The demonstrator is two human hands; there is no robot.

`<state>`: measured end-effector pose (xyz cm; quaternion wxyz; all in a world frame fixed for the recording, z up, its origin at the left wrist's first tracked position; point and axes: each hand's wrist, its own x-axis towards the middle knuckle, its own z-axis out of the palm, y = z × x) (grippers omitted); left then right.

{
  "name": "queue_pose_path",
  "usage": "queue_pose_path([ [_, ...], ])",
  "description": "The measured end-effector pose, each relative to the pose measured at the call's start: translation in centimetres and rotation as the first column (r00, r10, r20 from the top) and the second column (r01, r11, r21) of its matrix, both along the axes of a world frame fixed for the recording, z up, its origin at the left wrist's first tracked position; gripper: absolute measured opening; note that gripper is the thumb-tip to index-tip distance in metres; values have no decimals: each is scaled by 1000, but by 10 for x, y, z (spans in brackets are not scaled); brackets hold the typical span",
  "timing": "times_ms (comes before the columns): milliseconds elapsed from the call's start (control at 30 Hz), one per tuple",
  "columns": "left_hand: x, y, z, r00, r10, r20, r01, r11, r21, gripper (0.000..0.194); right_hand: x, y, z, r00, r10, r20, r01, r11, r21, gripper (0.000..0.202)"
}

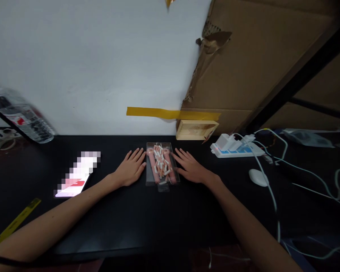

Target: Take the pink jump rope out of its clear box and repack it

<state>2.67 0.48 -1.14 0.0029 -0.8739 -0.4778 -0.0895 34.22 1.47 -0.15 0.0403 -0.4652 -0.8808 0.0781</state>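
A clear plastic package [151, 172] lies flat on the black table [158, 223]. Inside it are two pink handles [152, 166] and a bundle of white and orange-brown pieces [161, 162] between them. My left hand [131, 167] rests palm down at the package's left side, fingers spread, holding nothing. On the right side my right hand [191, 166] lies palm down too, its fingers apart and its fingertips close to the package edge; whether they touch it I cannot tell.
A lit phone [76, 183] and a water bottle [28, 121] are at the left. Behind stands a shallow pale box [192, 129] against the wall. A white power strip [226, 151], a white mouse [257, 177] and cables [274, 200] lie at the right.
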Motion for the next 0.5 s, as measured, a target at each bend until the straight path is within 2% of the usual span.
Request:
queue_pose_path([
  [167,0,1,5,1000,4,26,-2,999,-45,63,3,1,5,1000,-9,-13,8,999,-47,67],
  [333,2,0,15,994,32,101,-17,989,-148,68,6,2,9,998,-6,-68,0,996,-87,83],
  [500,-1,3,22,994,-24,109,47,976,-213,78,8,4,4,987,-39,-157,30,998,-62,96],
])
